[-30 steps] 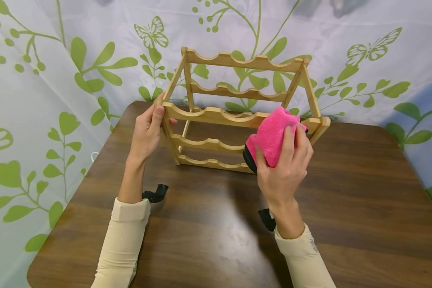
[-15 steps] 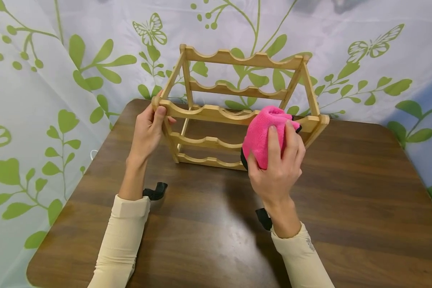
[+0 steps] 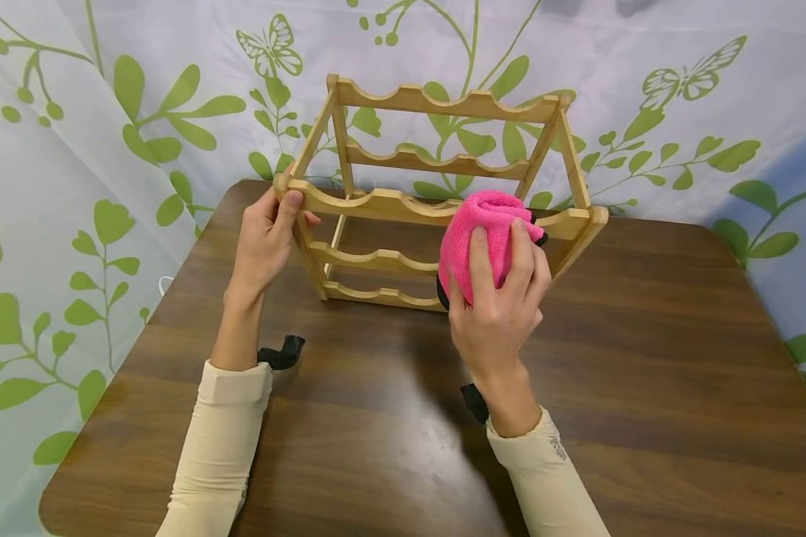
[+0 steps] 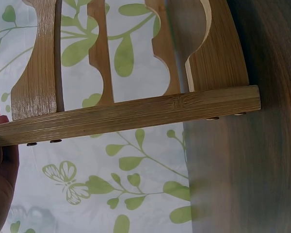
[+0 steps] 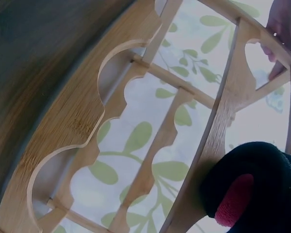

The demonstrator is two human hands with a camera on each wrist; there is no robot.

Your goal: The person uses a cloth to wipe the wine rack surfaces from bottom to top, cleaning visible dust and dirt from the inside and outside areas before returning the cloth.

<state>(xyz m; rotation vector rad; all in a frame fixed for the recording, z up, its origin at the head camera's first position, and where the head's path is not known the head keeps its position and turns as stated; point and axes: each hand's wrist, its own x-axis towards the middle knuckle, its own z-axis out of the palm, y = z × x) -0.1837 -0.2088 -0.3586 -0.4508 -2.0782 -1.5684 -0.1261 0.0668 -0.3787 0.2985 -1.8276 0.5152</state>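
Note:
A wooden wine rack point(image 3: 389, 205) with scalloped rails stands upright on the brown table point(image 3: 645, 358). At its front left corner my left hand point(image 3: 262, 242) grips the top of the post, thumb in front. My right hand point(image 3: 500, 306) holds a bunched pink cloth point(image 3: 480, 224) with dark edging against the front top rail, right of its middle. In the left wrist view the post point(image 4: 136, 114) runs sideways past my fingers. In the right wrist view the dark edging point(image 5: 257, 179) and a bit of pink show beside the rail; my right fingers are hidden there.
Behind the table hangs a white cloth backdrop point(image 3: 188, 45) with green leaves and butterflies, close to the rack's back. A black strap piece point(image 3: 282, 353) sticks out at my left wrist and another point(image 3: 475, 403) at my right.
My right hand has slid the pink cloth leftward along the front top rail. My left hand keeps its grip on the corner. The whole head view has shifted slightly.

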